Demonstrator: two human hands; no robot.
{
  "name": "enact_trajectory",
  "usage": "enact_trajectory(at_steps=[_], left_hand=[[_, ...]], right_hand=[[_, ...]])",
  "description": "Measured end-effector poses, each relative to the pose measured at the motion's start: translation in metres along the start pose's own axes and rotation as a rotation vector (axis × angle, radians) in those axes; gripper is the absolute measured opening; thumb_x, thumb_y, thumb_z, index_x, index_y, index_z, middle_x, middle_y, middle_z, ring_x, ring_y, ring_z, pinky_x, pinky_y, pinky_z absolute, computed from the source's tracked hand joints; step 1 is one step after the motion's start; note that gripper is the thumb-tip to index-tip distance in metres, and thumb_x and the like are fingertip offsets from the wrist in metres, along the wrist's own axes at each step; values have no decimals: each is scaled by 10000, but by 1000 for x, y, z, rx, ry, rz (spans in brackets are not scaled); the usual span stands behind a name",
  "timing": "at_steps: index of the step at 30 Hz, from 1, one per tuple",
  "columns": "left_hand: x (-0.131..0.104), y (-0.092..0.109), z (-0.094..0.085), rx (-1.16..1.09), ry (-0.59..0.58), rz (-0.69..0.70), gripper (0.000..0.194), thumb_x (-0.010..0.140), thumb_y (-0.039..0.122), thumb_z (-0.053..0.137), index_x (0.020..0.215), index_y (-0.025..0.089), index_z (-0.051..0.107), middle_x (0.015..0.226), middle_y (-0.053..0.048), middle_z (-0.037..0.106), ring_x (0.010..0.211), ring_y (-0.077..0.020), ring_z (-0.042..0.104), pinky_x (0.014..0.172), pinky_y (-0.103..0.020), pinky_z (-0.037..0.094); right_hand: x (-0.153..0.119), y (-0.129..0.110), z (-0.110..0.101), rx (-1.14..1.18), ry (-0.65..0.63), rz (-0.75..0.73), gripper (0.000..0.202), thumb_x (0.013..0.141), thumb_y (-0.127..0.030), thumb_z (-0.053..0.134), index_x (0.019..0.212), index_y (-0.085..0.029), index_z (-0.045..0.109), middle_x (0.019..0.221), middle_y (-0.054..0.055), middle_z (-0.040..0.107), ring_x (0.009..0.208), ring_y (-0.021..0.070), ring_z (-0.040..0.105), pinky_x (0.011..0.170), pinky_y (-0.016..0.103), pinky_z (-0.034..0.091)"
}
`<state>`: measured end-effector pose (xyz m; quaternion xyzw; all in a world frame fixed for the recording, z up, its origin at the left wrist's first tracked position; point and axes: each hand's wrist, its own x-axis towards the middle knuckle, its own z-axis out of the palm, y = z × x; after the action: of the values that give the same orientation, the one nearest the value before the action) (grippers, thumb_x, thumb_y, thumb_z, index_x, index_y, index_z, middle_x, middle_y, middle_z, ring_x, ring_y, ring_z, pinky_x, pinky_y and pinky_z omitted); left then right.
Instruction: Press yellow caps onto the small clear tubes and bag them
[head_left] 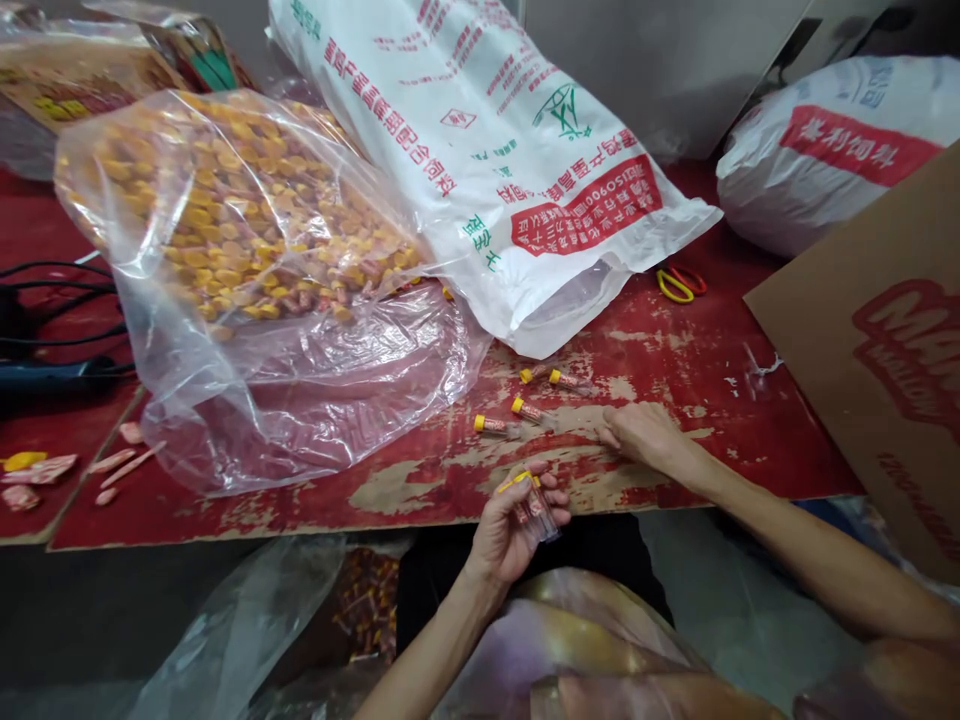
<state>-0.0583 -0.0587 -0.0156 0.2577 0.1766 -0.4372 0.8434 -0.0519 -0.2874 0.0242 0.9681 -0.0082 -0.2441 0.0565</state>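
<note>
Several clear plastic tubes with yellow caps (541, 512) lie bunched in my left hand (504, 535), its fingers closed round them at the table's front edge. On the red tabletop, my right hand (649, 438) rests with its fingers curled together and back of the hand up. Whatever may be under those fingertips is hidden. Just left of it lie loose tubes: a yellow-capped tube (534, 412), a second tube (496, 426) nearer me, and a third tube (570, 381) farther back. A yellow cap (526, 376) shows beside the third one.
A large clear bag (300, 400) full of yellow-capped pieces covers the left side. Behind it lies a white printed sack (480, 130). Scissors (679, 284) with yellow and red handles, a cardboard box (862, 330) and a stuffed white sack (840, 150) are on the right.
</note>
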Motion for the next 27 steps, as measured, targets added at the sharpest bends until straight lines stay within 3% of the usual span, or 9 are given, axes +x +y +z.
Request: enact_trajectory(at_steps=[3,6,10,12,16,19,23,27], left_hand=[[5,0,2,-1,7,0,278,701,199,693,956,111,627,832,-67,639,815,-233,656,680,-350,574],[7,-1,3,-8,4,4,330,712,194,676,1026,114,619,906,-90,653,910,-267,645,726,-388,575],[3,-2,0,-40,-41,-6,538,699,144,657,1223,172,539,1099,-111,637,964,-267,634,729,-380,574],[0,0,-5,-78,-59,19,636,683,111,652,1289,214,488,1097,-90,642,928,-230,641,732,-364,573],[-10,10,-16,-105,-89,98,712,683,128,666,1344,245,428,1028,-68,666,861,-216,655,689,-363,581],[-18,17,-22,-84,-108,133,709,704,172,678,1358,233,409,991,-76,674,891,-271,662,635,-365,583],[-26,19,-29,-89,-122,165,668,733,176,654,1353,210,407,986,-88,674,903,-287,665,615,-361,584],[-28,18,-34,-100,-132,159,594,759,181,620,1324,191,434,984,-93,670,900,-284,664,604,-358,584]], right_hand=[[3,5,8,35,35,50,238,921,-254,441,835,-147,637,754,115,663,703,233,634,546,255,294],[-5,3,20,218,166,91,286,943,-284,413,827,-142,632,737,95,656,677,209,619,570,249,336],[-28,-41,36,820,468,-83,328,984,-311,322,968,-164,615,879,58,654,776,166,610,680,236,435],[-38,-69,37,927,565,-197,306,982,-311,341,1091,-175,592,996,67,628,878,171,592,760,255,453],[-31,-94,22,788,702,-360,328,973,-278,338,1122,-179,613,1024,90,555,937,202,526,808,308,444],[2,-87,11,543,756,-219,295,950,-236,392,1145,-173,604,1041,105,528,982,242,477,853,357,409],[44,-81,9,179,653,-65,196,902,-231,526,1051,-133,608,1096,143,525,1013,286,440,901,395,342],[36,-68,5,144,492,-85,205,963,-238,427,1024,-131,591,988,109,599,898,227,521,799,306,350]])
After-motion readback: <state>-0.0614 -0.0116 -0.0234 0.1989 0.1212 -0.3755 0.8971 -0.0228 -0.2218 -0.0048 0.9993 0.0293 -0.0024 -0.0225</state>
